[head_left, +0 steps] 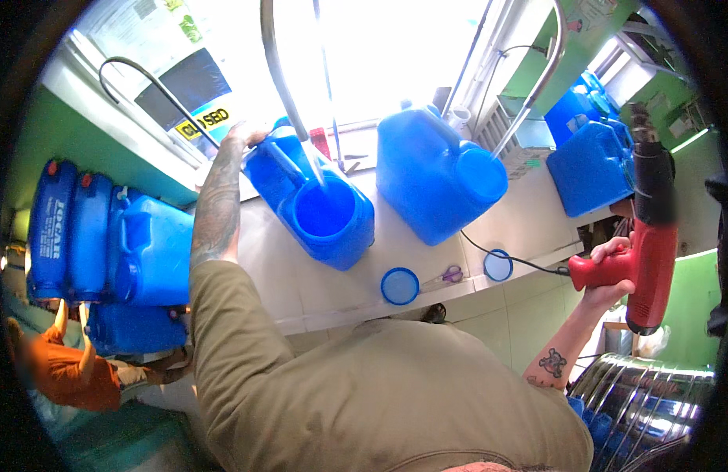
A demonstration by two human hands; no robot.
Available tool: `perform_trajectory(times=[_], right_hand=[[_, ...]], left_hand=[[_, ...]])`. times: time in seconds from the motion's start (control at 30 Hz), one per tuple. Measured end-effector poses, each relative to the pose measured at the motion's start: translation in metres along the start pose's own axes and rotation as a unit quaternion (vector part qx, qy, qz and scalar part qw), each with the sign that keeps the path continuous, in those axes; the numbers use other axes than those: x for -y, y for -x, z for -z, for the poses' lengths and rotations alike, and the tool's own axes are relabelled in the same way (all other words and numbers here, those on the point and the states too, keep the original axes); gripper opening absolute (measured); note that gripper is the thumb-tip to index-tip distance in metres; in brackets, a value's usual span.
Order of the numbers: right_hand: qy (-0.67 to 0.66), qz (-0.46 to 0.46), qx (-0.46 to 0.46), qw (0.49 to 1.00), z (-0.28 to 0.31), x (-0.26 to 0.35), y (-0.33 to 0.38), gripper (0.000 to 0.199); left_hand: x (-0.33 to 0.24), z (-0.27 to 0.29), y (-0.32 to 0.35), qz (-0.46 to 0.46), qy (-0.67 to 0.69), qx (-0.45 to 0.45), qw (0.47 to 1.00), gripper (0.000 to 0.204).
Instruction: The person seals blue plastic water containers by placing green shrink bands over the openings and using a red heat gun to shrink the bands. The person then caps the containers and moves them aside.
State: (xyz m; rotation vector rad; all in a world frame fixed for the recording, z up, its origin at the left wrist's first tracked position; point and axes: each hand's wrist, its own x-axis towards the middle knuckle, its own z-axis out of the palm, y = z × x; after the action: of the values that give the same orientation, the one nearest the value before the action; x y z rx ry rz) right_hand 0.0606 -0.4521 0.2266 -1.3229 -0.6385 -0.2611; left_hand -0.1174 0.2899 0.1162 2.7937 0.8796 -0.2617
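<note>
left hand (pixel 242 135) rests on smooth blue plastic jug (pixel 313 200); right hand (pixel 608 271) grips red heat gun (pixel 647 236)

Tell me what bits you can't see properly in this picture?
- Head view: the left hand reaches behind the blue jug, which hides its fingers.
- The window glare washes out the water spout top.
- The heat gun nozzle tip blurs into the dark rim.
- The right hand wraps the handle; trigger finger hidden.

left hand (pixel 242 135): your fingers disappear behind the blue jug (pixel 313 200).
heat gun (pixel 647 236): nozzle tip too dark to tell.
crate (pixel 647 409): cut off by the rim.
</note>
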Motion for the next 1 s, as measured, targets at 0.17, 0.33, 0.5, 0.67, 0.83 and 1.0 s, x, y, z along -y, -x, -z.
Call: perform_trajectory(times=[0.17, 0.33, 0.5, 0.67, 0.83, 1.0], right_hand=[[0.054, 0.065, -0.073, 0.994, 0.000, -0.008, -0.009, 0.108], [0.007, 0.073, -0.015, 0.997, 0.007, -0.041, -0.039, 0.081], [0.269, -0.050, 0.125, 0.954, 0.056, -0.090, -0.078, 0.033], [0.254, 0.009, 0.290, 0.923, 0.106, -0.195, -0.129, 0.038], [0.462, 0.143, 0.394, 0.781, 0.135, -0.309, -0.213, 0.052], [0.432, 0.094, 0.532, 0.723, 0.107, -0.370, -0.283, 0.069]], left_hand=[[0.027, -0.024, -0.009, -0.106, 0.018, -0.100, 0.989, 0.041], [0.028, -0.037, 0.003, 0.039, 0.036, -0.175, 0.983, 0.041], [0.056, -0.074, 0.062, 0.135, 0.343, -0.308, 0.877, 0.040], [0.086, -0.225, 0.220, 0.341, 0.240, -0.507, 0.754, 0.041], [-0.026, -0.404, 0.424, 0.562, 0.059, -0.231, 0.792, 0.038], [-0.280, -0.479, 0.476, 0.492, 0.602, -0.261, 0.572, 0.026]])
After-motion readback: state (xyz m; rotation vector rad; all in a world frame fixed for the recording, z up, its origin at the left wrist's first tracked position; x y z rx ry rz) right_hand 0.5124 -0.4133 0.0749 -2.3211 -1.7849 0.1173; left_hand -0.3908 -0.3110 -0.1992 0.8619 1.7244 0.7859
